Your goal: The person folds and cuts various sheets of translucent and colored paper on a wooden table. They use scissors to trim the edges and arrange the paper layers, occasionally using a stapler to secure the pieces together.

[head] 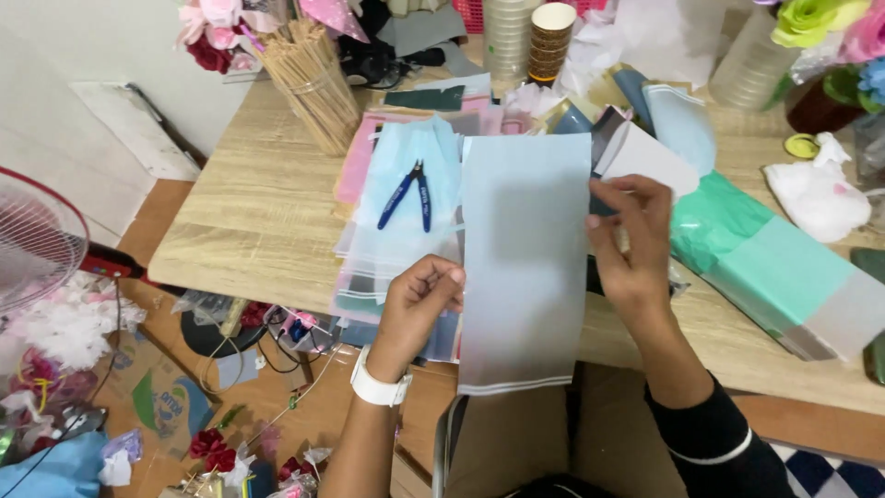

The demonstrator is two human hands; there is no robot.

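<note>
A pale blue translucent sheet (524, 258) with a white stripe at its lower edge hangs upright between my hands, over the wooden table's (258, 212) front edge. My left hand (419, 300), with a white watch on the wrist, pinches the sheet's left edge about halfway down. Higher up, my right hand (631, 244) grips the right edge, a black sleeve on the arm. Behind the sheet lies a stack of light blue and pink sheets (406, 198) with blue-handled pliers (407, 195) on top.
A bundle of wooden sticks (313, 83) stands at the back left, stacked cups (530, 39) at the back middle. Teal wrapping paper (784, 277) lies right, white crumpled tissue (820, 198) beyond. Artificial flowers (830, 28) sit at the far right. A fan (32, 240) and clutter cover the floor left.
</note>
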